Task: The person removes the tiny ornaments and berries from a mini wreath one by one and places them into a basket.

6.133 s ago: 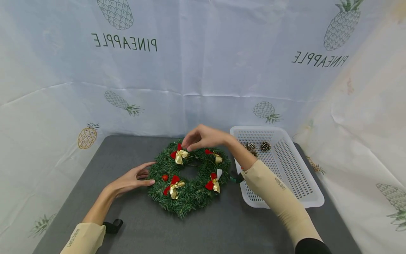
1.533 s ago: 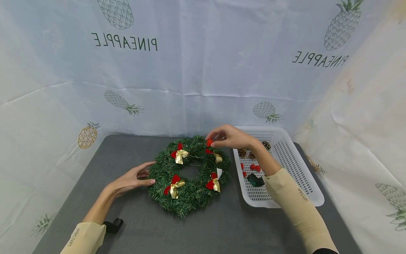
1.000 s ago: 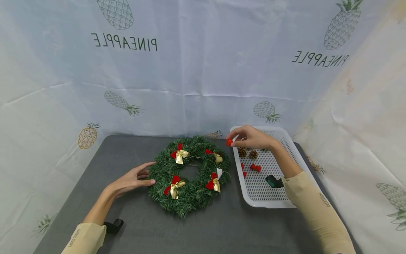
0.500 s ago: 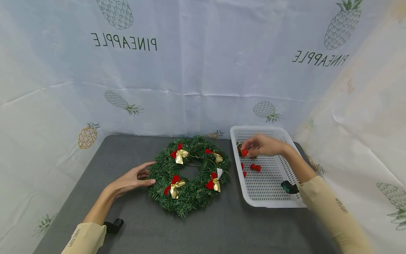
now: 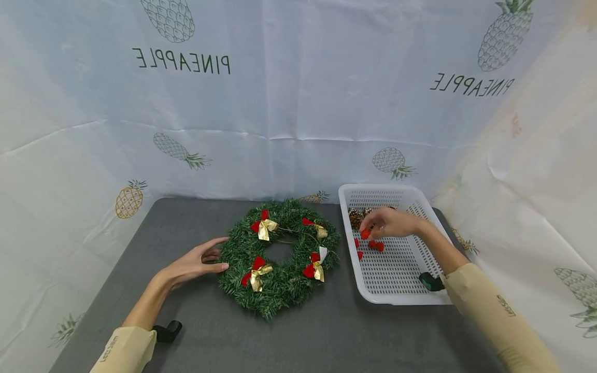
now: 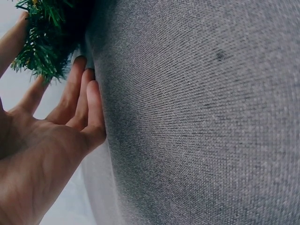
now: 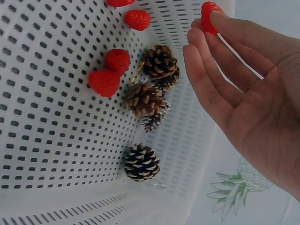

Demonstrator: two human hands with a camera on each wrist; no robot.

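So, roughly where things stand:

Berry: small red berry [image 7: 209,16] pinched at the fingertips of the right hand [image 5: 389,224], held low over the white perforated basket [image 5: 443,290], not let go yet.
Right hand: fingers mostly straight, only the tips close on the berry.
Left hand: the left hand [image 5: 196,261] lies flat and relaxed on the grey table [image 5: 326,336], fingertips touching the outer edge of the wreath [image 5: 280,290].
Progress: my guess, berries are mostly off. The wreath shows only four red-and-gold bows [image 5: 263,228], no loose berries that I can spot.
Basket contents: other red berries [image 7: 110,70], two brown pine cones [image 7: 152,86], plus one white-tipped pine cone [image 7: 140,162] near the corner.
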